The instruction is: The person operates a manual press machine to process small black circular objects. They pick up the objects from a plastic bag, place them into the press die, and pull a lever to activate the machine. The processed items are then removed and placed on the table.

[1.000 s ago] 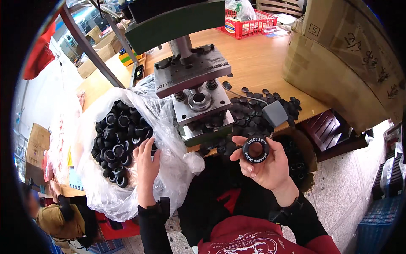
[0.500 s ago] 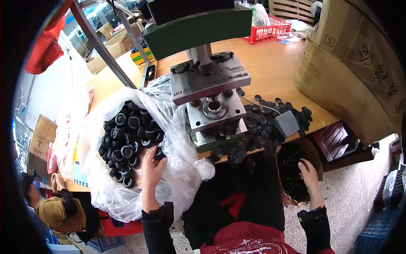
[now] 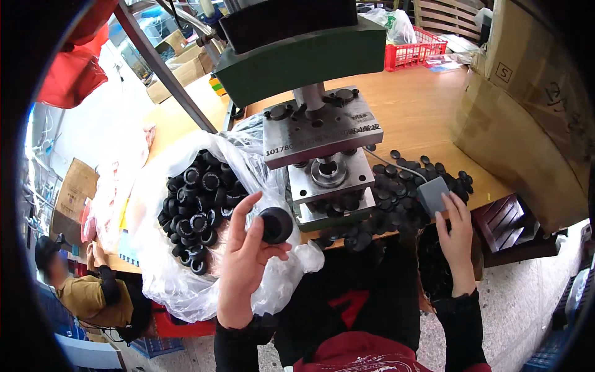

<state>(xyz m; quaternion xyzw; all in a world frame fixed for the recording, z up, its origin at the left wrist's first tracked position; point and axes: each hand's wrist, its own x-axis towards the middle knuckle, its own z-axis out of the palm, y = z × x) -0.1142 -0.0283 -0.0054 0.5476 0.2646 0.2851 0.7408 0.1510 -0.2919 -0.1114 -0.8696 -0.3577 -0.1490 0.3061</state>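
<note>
- The left hand is raised in front of the press, palm toward the camera, pinching one black round cap between thumb and fingertips.
- The cap sits at the upper right of the left hand, held clear of every surface, with its smooth domed side facing the camera. It is round, so no long axis applies.
- The lower die plate of the bench press lies up and to the right of the held cap, with a round steel seat at its centre. The upper plate stands above it with a gap between the two.
- The left hand is the nearer hand to the seat; the cap is near the front left corner of the die plate but not touching it.
- A clear plastic bag full of black ribbed caps lies open on the desk just left of the left hand.
- The right hand rests at the desk's front edge with fingers loosely extended; its fingertips touch a small grey box with a cable. It holds nothing.
- A loose pile of black caps covers the desk between the press and the right hand.
- A cardboard box stands at the right, and a red basket stands at the far edge.
- Another person is seated at lower left, well apart.
</note>
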